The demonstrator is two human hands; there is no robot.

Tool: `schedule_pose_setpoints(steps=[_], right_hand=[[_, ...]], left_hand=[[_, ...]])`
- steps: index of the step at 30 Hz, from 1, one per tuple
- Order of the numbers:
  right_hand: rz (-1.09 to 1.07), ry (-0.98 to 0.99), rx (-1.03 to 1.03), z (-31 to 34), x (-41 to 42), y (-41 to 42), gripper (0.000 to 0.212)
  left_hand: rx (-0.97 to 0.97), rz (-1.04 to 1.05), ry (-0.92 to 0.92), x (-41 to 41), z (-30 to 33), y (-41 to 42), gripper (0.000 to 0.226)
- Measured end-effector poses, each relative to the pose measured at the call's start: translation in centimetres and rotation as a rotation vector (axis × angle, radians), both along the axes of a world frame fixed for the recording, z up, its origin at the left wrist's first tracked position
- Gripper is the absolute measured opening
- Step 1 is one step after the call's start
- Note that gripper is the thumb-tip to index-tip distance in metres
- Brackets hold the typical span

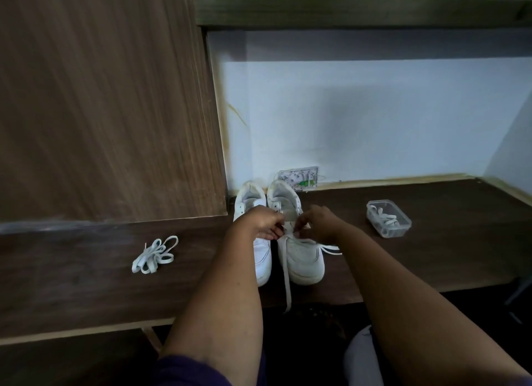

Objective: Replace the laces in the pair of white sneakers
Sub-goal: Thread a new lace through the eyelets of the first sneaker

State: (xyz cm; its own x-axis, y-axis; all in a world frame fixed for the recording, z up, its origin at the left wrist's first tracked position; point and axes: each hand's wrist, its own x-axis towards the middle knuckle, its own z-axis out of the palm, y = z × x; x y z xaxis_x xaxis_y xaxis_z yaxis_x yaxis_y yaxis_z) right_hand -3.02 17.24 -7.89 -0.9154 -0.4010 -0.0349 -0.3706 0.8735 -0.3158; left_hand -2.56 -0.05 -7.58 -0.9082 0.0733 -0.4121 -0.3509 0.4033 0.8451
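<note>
Here, left hand (263,223) and right hand (316,223) pinching lace (287,282) over right sneaker (302,256)

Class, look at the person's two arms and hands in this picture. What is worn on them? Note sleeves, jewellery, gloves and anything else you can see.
Both forearms are bare from elbow to wrist. The left hand and the right hand wear no gloves, and no watch, bracelet or ring shows. A dark purple sleeve covers the left upper arm at the bottom edge. The right arm's sleeve hardly shows.
</note>
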Motion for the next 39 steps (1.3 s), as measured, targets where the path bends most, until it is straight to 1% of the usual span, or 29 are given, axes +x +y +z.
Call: schedule_pose_setpoints(steps=[2,3,5,6,7,8,9,10,11,12,13,14,16,18,20,22,23,25,26,27,29,30,32,34,35,36,37,38,39], right_hand=[[-0.092,0.039,-0.161,-0.4,0.0,0.4,0.007],[-0.225,0.083,-0.277,-0.1,-0.2,0.9,0.012],[-0.562,0.072,-0.529,0.8,-0.5,2.3,0.022],[-0.697,0.068,-0.419,1.0,-0.6,3.3,0.026],[-0.799,0.064,-0.360,1.6,0.1,4.1,0.028],[-0.861,0.038,-0.285,1.8,0.5,4.6,0.030],[-0.869,0.090,-0.240,1.5,0.5,5.0,0.033],[-0.916,0.098,-0.304,1.0,0.3,5.4,0.035],[-0.933,0.200,-0.408,0.2,-0.3,5.8,0.035],[-0.904,0.240,-0.446,-0.3,-0.6,5.7,0.034],[-0.778,0.313,-0.492,-0.6,-0.8,5.0,0.033],[-0.583,0.318,-0.422,-0.8,-0.9,4.1,0.029],[-0.261,0.201,-0.238,-1.1,-0.5,2.0,0.021],[-0.106,0.097,-0.103,-0.7,0.2,0.5,0.023],[-0.100,0.040,-0.027,-0.3,0.6,-0.1,0.029],[-0.093,0.037,-0.023,-0.6,0.4,-0.1,0.031],[-0.071,0.019,-0.041,-0.8,0.3,-0.1,0.031],[-0.044,-0.030,-0.129,-1.0,0.1,0.1,0.028],[-0.042,-0.044,-0.144,-1.1,0.1,0.3,0.026],[-0.042,-0.053,-0.154,-0.9,0.3,0.5,0.025],[-0.044,-0.065,-0.175,-0.7,0.3,0.8,0.024],[-0.041,-0.056,-0.176,-0.6,0.4,0.8,0.022],[-0.032,-0.059,-0.240,-0.5,0.4,0.9,0.011],[-0.025,-0.074,-0.248,-0.5,0.4,0.9,0.016],[-0.036,-0.079,-0.235,-0.4,0.4,0.8,0.015],[-0.027,-0.065,-0.230,-0.6,0.2,0.8,0.010],[-0.036,-0.052,-0.197,-0.6,0.1,0.7,0.009],[-0.050,-0.035,-0.173,-0.7,0.0,0.6,0.015],[-0.061,-0.032,-0.139,-0.7,0.0,0.4,0.019]], left_hand=[[0.023,0.008,0.005,0.1,0.0,0.0,0.014],[0.026,0.008,0.012,0.1,0.0,0.0,0.013],[0.013,-0.002,0.031,0.2,0.0,-0.1,0.013],[0.006,-0.005,0.035,0.2,0.0,-0.1,0.014],[-0.001,-0.008,0.034,0.2,-0.1,-0.1,0.014],[-0.010,-0.009,0.035,0.2,-0.2,0.0,0.014],[-0.014,-0.008,0.037,0.2,-0.2,0.0,0.015],[-0.016,-0.004,0.038,0.2,-0.1,0.0,0.015],[-0.013,0.000,0.038,0.1,-0.2,0.0,0.014],[-0.011,0.001,0.036,0.1,-0.2,-0.1,0.014],[-0.007,0.000,0.038,0.0,-0.2,-0.1,0.013],[-0.007,-0.001,0.040,0.1,-0.1,-0.1,0.013],[-0.015,0.000,0.050,0.1,-0.2,-0.2,0.012],[-0.026,0.007,0.064,0.1,-0.3,-0.2,0.011],[-0.029,0.012,0.063,0.0,-0.2,-0.2,0.011],[-0.061,-0.024,0.066,0.1,0.0,0.0,0.014],[-0.144,-0.079,0.100,0.1,0.3,0.1,0.022],[-0.415,-0.214,0.229,0.4,0.6,0.5,0.036],[-0.512,-0.261,0.286,0.5,0.7,0.7,0.036],[-0.548,-0.284,0.307,0.4,0.5,0.8,0.034],[-0.506,-0.272,0.309,0.4,0.6,1.1,0.030],[-0.423,-0.240,0.312,0.6,0.9,1.1,0.025],[-0.120,-0.113,0.317,1.1,2.2,1.1,0.010],[0.273,0.031,0.289,1.0,3.5,0.5,0.018],[0.417,0.073,0.264,0.9,3.9,0.0,0.021],[0.477,0.103,0.244,0.8,4.2,-0.4,0.024],[0.428,0.123,0.229,0.6,4.3,-0.6,0.029],[0.255,0.110,0.226,0.7,4.3,-0.7,0.037],[0.001,0.083,0.232,0.7,3.7,-0.5,0.044]])
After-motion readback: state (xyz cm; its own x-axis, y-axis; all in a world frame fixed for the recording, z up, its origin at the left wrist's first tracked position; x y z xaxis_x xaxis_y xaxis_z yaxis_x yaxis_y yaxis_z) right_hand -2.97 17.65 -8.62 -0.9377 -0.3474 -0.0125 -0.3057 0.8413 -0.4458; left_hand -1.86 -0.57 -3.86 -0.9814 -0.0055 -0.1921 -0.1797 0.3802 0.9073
